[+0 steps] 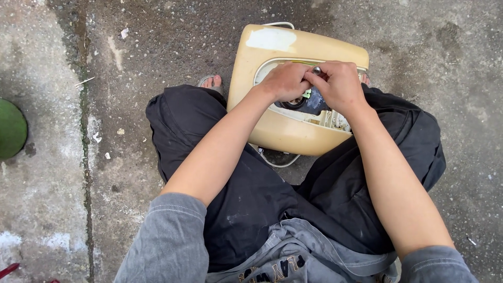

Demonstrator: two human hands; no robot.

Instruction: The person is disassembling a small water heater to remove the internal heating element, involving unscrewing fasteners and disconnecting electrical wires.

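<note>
Yellowed plastic appliance housing (293, 131) sits on the concrete floor (157, 42), upper centre of frame, already opened with dark innards exposed; left hand (285, 81) braces them, right hand (340, 84) has a narrow grip on a small metal part (317, 69), so looks mid-job.

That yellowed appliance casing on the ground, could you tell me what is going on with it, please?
A person squats on the concrete floor with the cream-yellow casing between their feet. Both hands are at its opening: the left hand and right hand meet over a small metal part, pinching it above the dark inner parts. A white cord trails under the casing. A green round object lies at the left edge.
</note>
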